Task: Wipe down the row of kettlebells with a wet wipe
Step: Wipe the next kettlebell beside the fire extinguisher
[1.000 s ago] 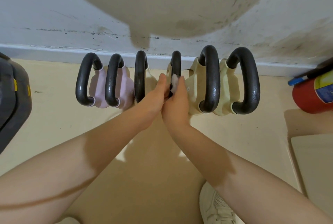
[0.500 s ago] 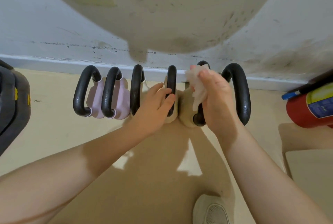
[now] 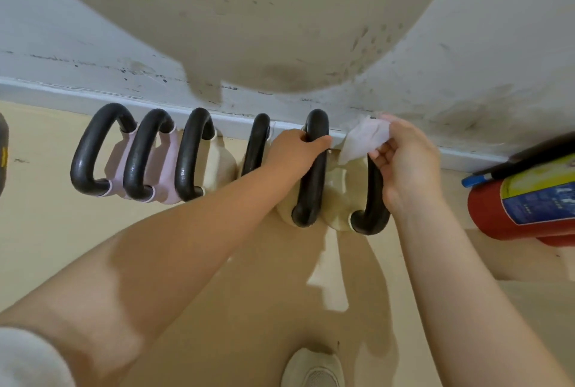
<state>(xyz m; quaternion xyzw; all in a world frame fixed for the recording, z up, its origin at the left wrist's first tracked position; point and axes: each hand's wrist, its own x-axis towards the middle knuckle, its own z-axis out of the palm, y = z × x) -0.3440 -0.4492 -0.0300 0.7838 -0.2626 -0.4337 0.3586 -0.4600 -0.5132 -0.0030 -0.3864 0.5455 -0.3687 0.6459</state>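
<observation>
Between the two hands, at the right end of the row, sits the work of the moment: the wet wipe (image 3: 365,141), crumpled and pale, pinched in the fingers of the right hand (image 3: 404,165) and held at the top of the last kettlebell's black handle (image 3: 373,200). Whether the wipe is already pressed on the handle or just off it cannot be told; it covers the top bend. Left hand (image 3: 295,153) is closed around the upper part of the fifth kettlebell's handle (image 3: 311,175), just beside the right hand, apparently steadying that bell. Both cream bodies under these hands touch one another on the floor (image 3: 46,231), close to the skirting of the wall (image 3: 93,44). Farther out from the left hand stand the fourth handle (image 3: 256,144), a third cream bell (image 3: 194,153) and two pink bells (image 3: 93,150), all upright in line along the wall. Beyond the right hand, a red fire extinguisher (image 3: 522,200) lies near the last bell but apart from it. A shoe (image 3: 314,368) shows below, between the forearms. Judgement: step in hand is wiping the sixth and last handle, so the task looks late in its course, though which bells are clean cannot be read from their surfaces. Next move likely calls for wrapping the wipe round the handle and drawing it down the curve to the cream body, keeping clear of the extinguisher.
</observation>
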